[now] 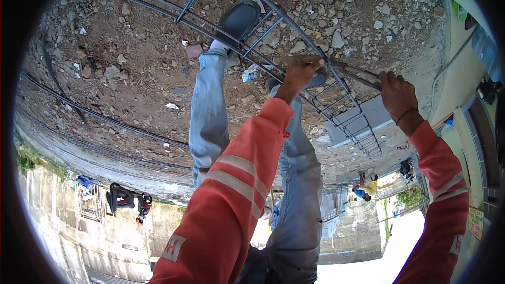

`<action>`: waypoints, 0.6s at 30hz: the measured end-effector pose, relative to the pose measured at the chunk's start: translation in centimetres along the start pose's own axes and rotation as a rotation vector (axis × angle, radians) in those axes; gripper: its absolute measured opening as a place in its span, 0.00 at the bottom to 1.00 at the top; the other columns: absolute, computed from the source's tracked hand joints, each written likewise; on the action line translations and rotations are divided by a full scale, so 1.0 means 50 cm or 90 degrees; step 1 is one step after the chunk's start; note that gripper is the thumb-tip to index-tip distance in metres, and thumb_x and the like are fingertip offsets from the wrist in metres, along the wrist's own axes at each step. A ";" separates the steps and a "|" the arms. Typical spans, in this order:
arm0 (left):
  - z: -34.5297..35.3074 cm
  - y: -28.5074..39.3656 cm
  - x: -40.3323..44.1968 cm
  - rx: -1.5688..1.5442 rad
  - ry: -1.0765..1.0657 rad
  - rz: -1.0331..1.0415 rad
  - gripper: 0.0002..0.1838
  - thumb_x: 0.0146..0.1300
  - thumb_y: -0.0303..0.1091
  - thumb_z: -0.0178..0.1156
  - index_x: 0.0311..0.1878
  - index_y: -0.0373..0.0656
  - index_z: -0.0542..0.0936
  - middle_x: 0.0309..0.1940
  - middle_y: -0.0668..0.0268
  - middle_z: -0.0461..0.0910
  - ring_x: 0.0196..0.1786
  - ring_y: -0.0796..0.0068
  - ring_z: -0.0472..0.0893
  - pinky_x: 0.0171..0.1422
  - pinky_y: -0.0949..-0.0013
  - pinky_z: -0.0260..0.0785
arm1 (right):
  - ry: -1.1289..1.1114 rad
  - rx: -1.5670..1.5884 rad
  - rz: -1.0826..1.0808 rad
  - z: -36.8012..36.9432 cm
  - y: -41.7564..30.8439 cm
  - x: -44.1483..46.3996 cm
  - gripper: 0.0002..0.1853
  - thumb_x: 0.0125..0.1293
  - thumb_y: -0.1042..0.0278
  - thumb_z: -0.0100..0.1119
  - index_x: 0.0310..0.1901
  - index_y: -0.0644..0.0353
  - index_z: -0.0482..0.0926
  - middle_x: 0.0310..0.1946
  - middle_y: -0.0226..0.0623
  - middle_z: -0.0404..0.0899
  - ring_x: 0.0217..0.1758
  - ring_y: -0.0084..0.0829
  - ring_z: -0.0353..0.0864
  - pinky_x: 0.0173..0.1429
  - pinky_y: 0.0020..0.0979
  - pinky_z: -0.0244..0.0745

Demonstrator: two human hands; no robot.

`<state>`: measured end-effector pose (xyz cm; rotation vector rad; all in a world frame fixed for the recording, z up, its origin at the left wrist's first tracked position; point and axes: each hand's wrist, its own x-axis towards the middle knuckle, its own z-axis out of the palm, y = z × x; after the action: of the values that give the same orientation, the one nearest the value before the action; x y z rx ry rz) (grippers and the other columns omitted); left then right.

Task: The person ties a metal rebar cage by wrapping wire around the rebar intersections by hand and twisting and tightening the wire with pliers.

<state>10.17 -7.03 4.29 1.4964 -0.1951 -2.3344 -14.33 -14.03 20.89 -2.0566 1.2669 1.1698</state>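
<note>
A long rebar cage [310,42], made of dark bars joined by square stirrups, curves across the ground in front of me. My right hand [397,94] is closed around the handle ends of dark long-handled pincers [360,73]. Their jaws meet the cage at a stirrup joint. Close to that joint, my left hand [300,73] has its fingers pinched together at the bar; what is between them is too small to make out. My shoe [239,21] is beside the cage, and the other shoe is partly hidden behind my left hand.
Broken stones and rubble cover the dirt ground [147,68]. Long loose bars [105,118] lie to the left. A grey slab [352,118] is under the cage's far end. Farther off are a motorcycle [126,200], a person in yellow [365,188] and a concrete wall [168,231].
</note>
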 end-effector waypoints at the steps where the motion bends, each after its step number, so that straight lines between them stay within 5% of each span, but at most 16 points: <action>1: -0.001 -0.001 -0.001 -0.004 -0.005 -0.008 0.15 0.64 0.37 0.69 0.45 0.34 0.86 0.24 0.72 0.78 0.24 0.84 0.71 0.30 0.75 0.65 | -0.046 0.046 0.017 0.001 -0.002 0.000 0.16 0.64 0.66 0.59 0.51 0.62 0.77 0.36 0.41 0.83 0.34 0.45 0.85 0.38 0.45 0.81; 5: 0.000 -0.011 -0.001 0.000 -0.010 -0.008 0.15 0.64 0.38 0.69 0.44 0.34 0.86 0.23 0.72 0.78 0.24 0.84 0.71 0.29 0.75 0.65 | -0.148 0.145 -0.007 -0.017 -0.005 0.000 0.16 0.66 0.57 0.63 0.44 0.62 0.80 0.33 0.43 0.84 0.33 0.47 0.86 0.36 0.45 0.80; 8: 0.004 -0.016 -0.004 0.036 0.005 0.040 0.17 0.63 0.41 0.68 0.44 0.36 0.87 0.22 0.65 0.81 0.24 0.78 0.77 0.31 0.73 0.71 | -0.218 0.265 -0.047 -0.025 -0.022 -0.009 0.16 0.65 0.55 0.67 0.36 0.62 0.81 0.28 0.41 0.83 0.30 0.38 0.86 0.32 0.40 0.79; 10: 0.006 -0.008 -0.007 -0.007 0.036 -0.001 0.16 0.63 0.41 0.68 0.45 0.36 0.87 0.24 0.66 0.82 0.25 0.79 0.77 0.32 0.73 0.71 | -0.585 0.707 0.185 -0.067 -0.039 0.003 0.14 0.62 0.60 0.71 0.32 0.61 0.79 0.25 0.36 0.81 0.26 0.28 0.83 0.26 0.36 0.76; 13: -0.002 0.017 -0.018 0.028 -0.006 -0.047 0.17 0.63 0.41 0.69 0.46 0.36 0.87 0.26 0.67 0.83 0.27 0.79 0.78 0.33 0.72 0.71 | -0.761 0.962 0.314 -0.089 0.010 0.028 0.13 0.60 0.65 0.73 0.29 0.62 0.77 0.22 0.33 0.78 0.21 0.23 0.79 0.22 0.32 0.75; 15: -0.003 0.025 -0.013 0.035 -0.014 -0.042 0.17 0.63 0.41 0.68 0.46 0.36 0.87 0.26 0.66 0.83 0.27 0.79 0.77 0.33 0.72 0.72 | -0.769 0.945 0.275 -0.083 0.019 0.032 0.15 0.58 0.66 0.74 0.37 0.64 0.76 0.22 0.34 0.78 0.19 0.27 0.79 0.21 0.32 0.77; 17: 0.000 0.019 -0.013 0.034 -0.019 -0.037 0.17 0.64 0.41 0.68 0.46 0.37 0.87 0.25 0.66 0.83 0.26 0.79 0.77 0.34 0.72 0.72 | -0.626 0.803 0.218 -0.122 0.011 0.034 0.24 0.59 0.68 0.72 0.51 0.66 0.69 0.19 0.34 0.77 0.16 0.30 0.79 0.20 0.34 0.77; 18: -0.002 -0.002 -0.004 0.047 -0.003 -0.004 0.17 0.64 0.42 0.68 0.46 0.37 0.87 0.24 0.66 0.82 0.25 0.80 0.76 0.33 0.72 0.71 | -0.572 0.657 0.190 -0.127 0.013 0.040 0.38 0.55 0.67 0.74 0.61 0.65 0.60 0.31 0.41 0.81 0.27 0.36 0.84 0.30 0.40 0.81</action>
<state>10.30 -6.86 4.39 1.5283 -0.2817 -2.3599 -11.77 -19.94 22.64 -0.5078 1.2720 1.0100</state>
